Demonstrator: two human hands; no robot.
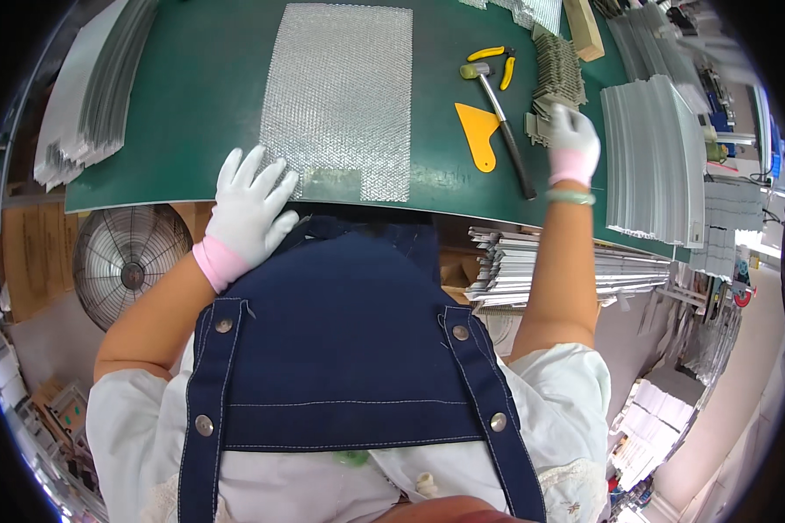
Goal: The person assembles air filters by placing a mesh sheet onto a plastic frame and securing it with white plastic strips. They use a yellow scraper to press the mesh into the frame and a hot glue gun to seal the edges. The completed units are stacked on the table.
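A silvery sheet with a honeycomb texture (338, 96) lies on the green table. There is a notch in its near edge. My left hand (249, 205), in a white glove with a pink cuff, rests with fingers spread at the sheet's near left corner. My right hand (574, 144), gloved the same way, is at the near end of a row of small grey-beige ridged pieces (558, 70). Its fingers are drawn together against these pieces; whatever is between the fingertips is hidden.
Left of the right hand lie a hammer (501, 122), a yellow scraper (477, 135) and yellow-handled pliers (508, 70). Stacked pale sheets stand at the left (105, 87) and right (654, 161) of the table. A wooden block (583, 30) sits at the back. Below the edge is a fan (133, 275).
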